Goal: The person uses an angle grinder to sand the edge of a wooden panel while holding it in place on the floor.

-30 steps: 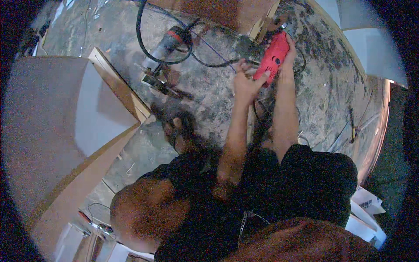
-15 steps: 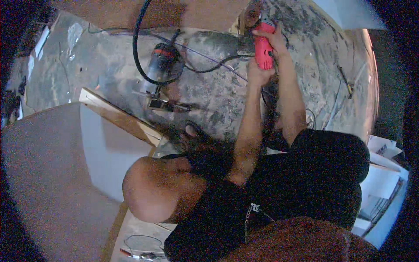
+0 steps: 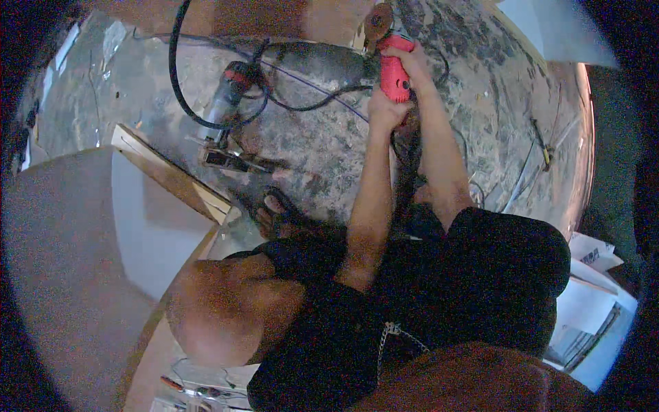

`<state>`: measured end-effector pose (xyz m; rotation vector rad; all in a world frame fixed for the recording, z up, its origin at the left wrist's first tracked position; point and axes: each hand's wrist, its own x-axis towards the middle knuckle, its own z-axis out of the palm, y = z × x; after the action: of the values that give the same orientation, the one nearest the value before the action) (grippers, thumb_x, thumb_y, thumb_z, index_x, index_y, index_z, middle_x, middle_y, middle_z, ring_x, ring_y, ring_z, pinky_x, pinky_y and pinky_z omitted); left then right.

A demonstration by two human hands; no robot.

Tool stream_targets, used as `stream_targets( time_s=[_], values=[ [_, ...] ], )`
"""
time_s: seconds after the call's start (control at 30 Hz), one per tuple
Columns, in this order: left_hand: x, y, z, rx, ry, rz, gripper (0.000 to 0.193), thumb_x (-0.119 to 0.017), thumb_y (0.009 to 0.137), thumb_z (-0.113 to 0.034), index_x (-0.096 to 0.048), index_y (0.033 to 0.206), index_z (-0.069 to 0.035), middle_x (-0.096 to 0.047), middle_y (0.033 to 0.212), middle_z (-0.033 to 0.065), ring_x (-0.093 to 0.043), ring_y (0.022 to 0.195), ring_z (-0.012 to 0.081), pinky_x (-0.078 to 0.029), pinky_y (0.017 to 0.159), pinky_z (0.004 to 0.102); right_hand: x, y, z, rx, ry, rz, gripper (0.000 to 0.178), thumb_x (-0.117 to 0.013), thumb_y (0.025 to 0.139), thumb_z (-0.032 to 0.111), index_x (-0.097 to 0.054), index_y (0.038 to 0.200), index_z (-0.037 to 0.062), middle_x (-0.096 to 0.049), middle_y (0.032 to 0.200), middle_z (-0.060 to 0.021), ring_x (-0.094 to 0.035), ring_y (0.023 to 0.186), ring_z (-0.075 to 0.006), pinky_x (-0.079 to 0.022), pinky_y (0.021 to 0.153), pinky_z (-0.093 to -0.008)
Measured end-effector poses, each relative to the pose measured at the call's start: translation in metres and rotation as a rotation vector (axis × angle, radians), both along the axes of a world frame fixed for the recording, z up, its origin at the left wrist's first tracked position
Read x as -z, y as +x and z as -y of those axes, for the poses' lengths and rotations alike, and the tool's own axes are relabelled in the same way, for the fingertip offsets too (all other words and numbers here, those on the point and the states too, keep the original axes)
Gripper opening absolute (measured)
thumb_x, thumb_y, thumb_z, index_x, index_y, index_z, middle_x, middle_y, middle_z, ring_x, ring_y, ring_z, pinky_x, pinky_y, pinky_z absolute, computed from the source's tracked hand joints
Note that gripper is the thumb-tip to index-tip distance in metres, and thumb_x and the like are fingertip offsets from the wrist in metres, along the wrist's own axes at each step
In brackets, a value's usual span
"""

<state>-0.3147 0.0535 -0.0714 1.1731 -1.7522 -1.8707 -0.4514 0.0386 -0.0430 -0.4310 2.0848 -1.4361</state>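
A red angle grinder point(image 3: 394, 77) is held out in front of me, its brown round disc point(image 3: 378, 25) at the far end. My left hand point(image 3: 388, 110) is closed around the rear of its body. Farther forward, my right hand point(image 3: 416, 65) wraps the body just behind the head. The disc is beside the edge of a brown board point(image 3: 322, 19); whether they touch I cannot tell. A black cable point(image 3: 319, 108) runs over the stained floor to the left of the grinder.
Left of the grinder lies a dark power tool point(image 3: 226, 96) with a metal base, a thick black hose or cable point(image 3: 174, 69) looping over it. A wooden strip point(image 3: 171, 168) edges a pale panel point(image 3: 147, 226). A hammer-like tool point(image 3: 548, 156) lies right; white sheets point(image 3: 583, 302) are stacked lower right.
The whole view has shifted, so the floor things sit farther left. The grinder appears a little farther left and up, with more of its disc showing. Both hands keep their hold.
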Motion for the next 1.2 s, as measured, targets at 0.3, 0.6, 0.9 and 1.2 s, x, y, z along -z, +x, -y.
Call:
stream_targets(
  time_s=[0.3,0.6,0.9,1.2],
  values=[
    [0.017,0.011,0.024,-0.075,-0.004,0.057,0.076,-0.085,0.046,-0.027,-0.050,0.108,-0.002,-0.064,0.095,0.0140,-0.063,0.087,0.0314,-0.050,0.078,0.0367,-0.011,0.026,0.033,-0.080,0.073,-0.069,0.064,-0.080,0.057,0.017,-0.050,0.109,-0.0021,-0.062,0.097,-0.0131,-0.062,0.081,-0.0237,-0.052,0.069,-0.0345],
    [0.016,0.017,0.028,-0.062,-0.025,0.100,0.069,-0.085,0.046,-0.027,-0.055,0.105,-0.005,-0.065,0.095,0.0154,-0.063,0.087,0.0314,-0.050,0.078,0.0382,0.026,0.017,0.036,-0.029,-0.013,0.052,0.056,-0.079,0.058,0.010,-0.052,0.106,0.0010,-0.062,0.090,-0.0097,-0.062,0.076,-0.0219,-0.052,0.068,-0.0357],
    [-0.006,0.016,0.028,-0.058,-0.011,0.171,0.066,-0.083,0.045,-0.030,-0.058,0.101,-0.006,-0.065,0.091,0.0140,-0.063,0.085,0.0317,-0.050,0.076,0.0389,0.063,-0.010,0.028,0.007,-0.018,-0.007,0.058,-0.083,0.051,0.023,-0.060,0.099,-0.0003,-0.064,0.092,-0.0113,-0.063,0.080,-0.0228,-0.053,0.069,-0.0358],
    [-0.010,0.013,0.028,-0.100,0.031,0.085,0.064,-0.084,0.044,-0.027,-0.058,0.098,-0.006,-0.066,0.088,0.0113,-0.063,0.081,0.0267,-0.050,0.074,0.0361,0.067,-0.025,0.032,-0.015,0.017,-0.092,0.069,-0.083,0.051,0.025,-0.055,0.108,-0.0010,-0.063,0.096,-0.0123,-0.063,0.080,-0.0232,-0.053,0.071,-0.0350]
  ],
)
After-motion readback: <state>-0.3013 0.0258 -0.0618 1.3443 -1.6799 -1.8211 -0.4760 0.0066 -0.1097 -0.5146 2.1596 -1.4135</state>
